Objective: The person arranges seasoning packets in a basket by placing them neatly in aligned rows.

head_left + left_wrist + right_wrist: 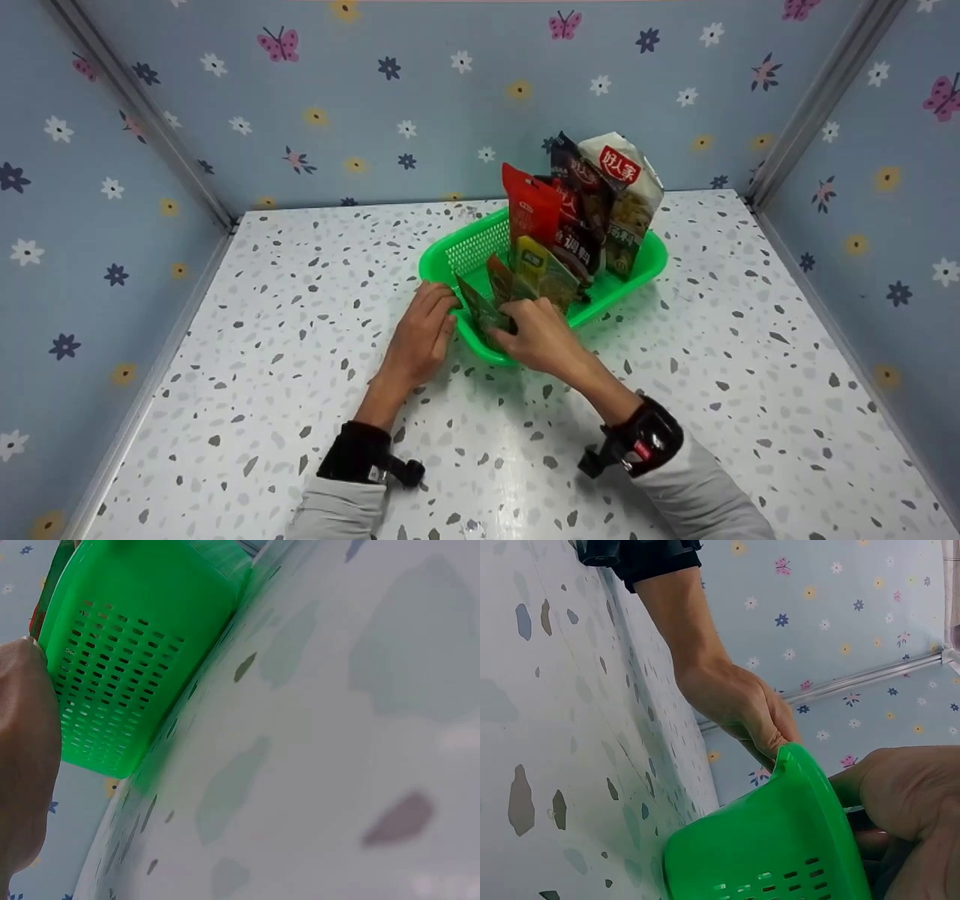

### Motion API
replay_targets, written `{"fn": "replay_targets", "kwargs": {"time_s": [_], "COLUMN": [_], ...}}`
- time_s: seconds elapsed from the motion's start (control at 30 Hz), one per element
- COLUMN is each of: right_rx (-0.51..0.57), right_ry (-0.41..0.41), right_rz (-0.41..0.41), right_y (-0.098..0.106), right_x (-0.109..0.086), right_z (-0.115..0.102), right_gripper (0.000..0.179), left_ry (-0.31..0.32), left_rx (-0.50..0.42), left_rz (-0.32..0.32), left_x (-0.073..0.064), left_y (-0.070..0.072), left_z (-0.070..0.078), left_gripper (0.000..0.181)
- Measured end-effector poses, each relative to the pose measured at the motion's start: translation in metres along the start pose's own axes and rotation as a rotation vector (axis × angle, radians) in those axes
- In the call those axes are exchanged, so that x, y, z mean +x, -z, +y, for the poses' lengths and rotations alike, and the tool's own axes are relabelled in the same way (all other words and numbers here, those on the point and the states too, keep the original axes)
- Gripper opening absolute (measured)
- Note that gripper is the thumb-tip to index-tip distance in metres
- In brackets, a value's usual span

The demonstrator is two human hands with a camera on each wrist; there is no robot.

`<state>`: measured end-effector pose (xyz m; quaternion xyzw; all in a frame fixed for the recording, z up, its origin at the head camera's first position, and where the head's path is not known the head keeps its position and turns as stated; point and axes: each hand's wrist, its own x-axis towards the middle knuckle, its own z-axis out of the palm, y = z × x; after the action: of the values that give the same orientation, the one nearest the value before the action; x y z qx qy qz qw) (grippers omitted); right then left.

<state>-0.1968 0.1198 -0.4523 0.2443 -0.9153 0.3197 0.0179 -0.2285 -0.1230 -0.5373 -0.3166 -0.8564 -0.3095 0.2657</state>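
A green plastic basket (469, 247) with perforated walls holds several seasoning packets. My left hand (421, 337) grips the rim at its left end; the right wrist view also shows this left hand (739, 705) on the rim's corner. Inside the near left part, my right hand (544, 337) pinches a small dark green packet (474, 300) between thumb and fingers. Just beyond that hand lean a brownish packet (500, 276) and a yellow-green packet (551, 274). The right fingertips are partly hidden by the packets.
Farther right in the basket stand a red packet (532, 206), a dark packet (589, 184) and a tall white packet (637, 180). The basket rests on a speckled white table (300, 300). Flower-patterned panels (420, 97) enclose the back and sides.
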Motion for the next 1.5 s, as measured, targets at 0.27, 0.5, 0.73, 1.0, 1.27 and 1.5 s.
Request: {"fn": "replay_targets", "kwargs": {"time_s": [0.27, 0.5, 0.73, 1.0, 1.27, 1.5], "right_rx": [0.022, 0.038, 0.029, 0.036, 0.029, 0.015], "right_ry": [0.032, 0.079, 0.126, 0.164, 0.143, 0.087], "right_rz": [-0.024, -0.079, -0.104, -0.109, -0.096, -0.045], "right_y": [-0.0007, -0.0034, -0.0034, -0.0036, -0.0038, -0.0001], "right_x": [0.0004, -0.0006, -0.0011, -0.0017, -0.0024, -0.0022], "right_z": [-0.0007, -0.0009, -0.0020, -0.0043, -0.0045, -0.0041], "right_gripper": [0.046, 0.048, 0.052, 0.052, 0.048, 0.046], "left_ry": [0.008, 0.015, 0.027, 0.029, 0.005, -0.015], "left_rx": [0.023, 0.024, 0.034, 0.033, 0.027, 0.006], "left_rz": [-0.002, -0.005, 0.004, 0.007, 0.012, 0.024], "left_x": [0.0008, 0.0000, -0.0013, -0.0016, -0.0020, -0.0013], "left_y": [0.0012, 0.0011, 0.0002, 0.0016, 0.0015, -0.0003], "left_z": [0.0014, 0.0006, -0.0002, 0.0014, 0.0006, -0.0014], "left_gripper": [0.020, 0.019, 0.022, 0.022, 0.020, 0.018]}}
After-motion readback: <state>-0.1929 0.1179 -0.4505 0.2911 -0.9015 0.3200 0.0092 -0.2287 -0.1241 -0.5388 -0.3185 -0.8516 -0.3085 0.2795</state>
